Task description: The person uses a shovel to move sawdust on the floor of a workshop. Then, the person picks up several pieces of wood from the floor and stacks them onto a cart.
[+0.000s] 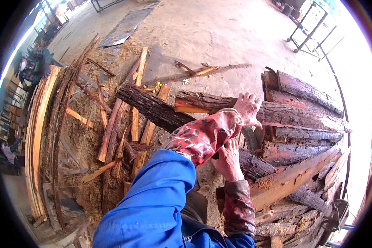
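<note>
Two hands: bare, at the middle of the view, the left above and beyond the right.
Left hand: the left hand [248,108] lies across the top of a long bark slab [293,115], part-curled, fingers bent toward the far edge and thumb on the near side, gripping it across its width.
Right hand: the right hand [228,162] sits lower and nearer the body, fingers pointing away and partly covered by the left sleeve; whether it grips anything, I cannot tell.
Sleeves: blue cloth [146,194] on the left arm, ending in a red patterned cuff [204,134]; a similar patterned cuff at the right wrist.
Long bark slab: runs roughly crosswise, its left end showing an orange sawn face, its right part lying along the pile.
Dark bark slab: another dark bark slab [151,105] slants down from the upper left and passes beneath the left forearm.
Pile at right: bark-covered pieces [304,93] side by side, with a squared brown beam [293,177] slanting across nearer the body.
Ground at left: narrow wood strips [138,120] scattered over sawdust, beside long pale-edged planks [39,140].
Beyond: a flat metal sheet [128,25] and a wheeled metal frame [310,35].
</note>
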`<state>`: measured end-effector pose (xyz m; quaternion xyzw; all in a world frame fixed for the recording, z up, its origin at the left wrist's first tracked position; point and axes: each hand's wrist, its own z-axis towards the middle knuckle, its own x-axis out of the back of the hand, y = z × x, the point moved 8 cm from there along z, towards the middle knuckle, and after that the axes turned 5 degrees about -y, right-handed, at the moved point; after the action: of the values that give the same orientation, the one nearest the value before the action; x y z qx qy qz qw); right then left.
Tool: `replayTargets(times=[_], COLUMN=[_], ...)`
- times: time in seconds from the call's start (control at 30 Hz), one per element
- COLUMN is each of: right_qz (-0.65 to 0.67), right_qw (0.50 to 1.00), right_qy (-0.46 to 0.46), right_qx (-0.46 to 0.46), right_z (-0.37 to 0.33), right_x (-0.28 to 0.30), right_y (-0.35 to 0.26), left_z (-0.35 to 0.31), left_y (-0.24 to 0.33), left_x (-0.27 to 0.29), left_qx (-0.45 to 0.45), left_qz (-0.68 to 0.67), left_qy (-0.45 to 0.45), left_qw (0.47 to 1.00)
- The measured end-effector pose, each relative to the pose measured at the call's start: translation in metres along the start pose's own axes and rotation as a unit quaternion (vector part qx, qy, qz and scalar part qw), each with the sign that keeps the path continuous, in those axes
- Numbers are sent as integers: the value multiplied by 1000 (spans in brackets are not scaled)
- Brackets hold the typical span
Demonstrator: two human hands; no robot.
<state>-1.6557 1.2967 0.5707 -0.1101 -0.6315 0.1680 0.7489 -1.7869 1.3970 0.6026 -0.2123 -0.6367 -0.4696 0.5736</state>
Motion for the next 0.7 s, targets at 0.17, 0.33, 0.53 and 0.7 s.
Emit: replayTargets(times=[0.17,0.33,0.53,0.7], right_qz=[96,126,220,74], right_qw=[994,982,969,885], right_qy=[22,135,62,271], right_qx=[-39,-31,-97,-372], right_z=[-4,5,-101,-253], right_x=[29,21,91,142], right_y=[21,23,0,47], left_z=[8,-54,-157,-234], left_y=[33,48,82,92], left_x=[0,57,50,-17], left_qx=[-147,-223,-175,2], left_qz=[60,-91,-243,-368], left_qy=[92,87,29,-137], left_qw=[983,967,954,919])
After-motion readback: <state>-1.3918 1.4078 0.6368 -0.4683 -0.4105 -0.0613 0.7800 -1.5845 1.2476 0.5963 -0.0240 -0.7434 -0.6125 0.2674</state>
